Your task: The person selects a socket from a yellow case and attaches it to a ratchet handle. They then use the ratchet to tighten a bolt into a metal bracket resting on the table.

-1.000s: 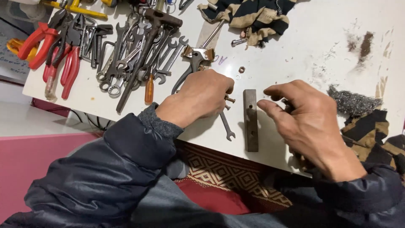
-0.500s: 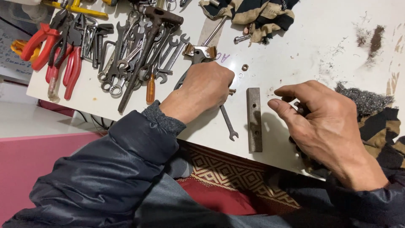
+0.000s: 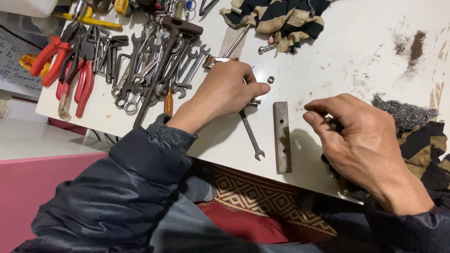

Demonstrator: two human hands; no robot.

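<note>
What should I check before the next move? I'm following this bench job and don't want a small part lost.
1. Metal bar lies flat on the table: ok.
2. Bar's holes face up: ok.
3. Small wrench within reach beside the bar: ok.
4. Loose nut away from the table edge: ok.
5. Left hand grips a small part: cannot tell.
6. Right hand pinches something: cannot tell.
</note>
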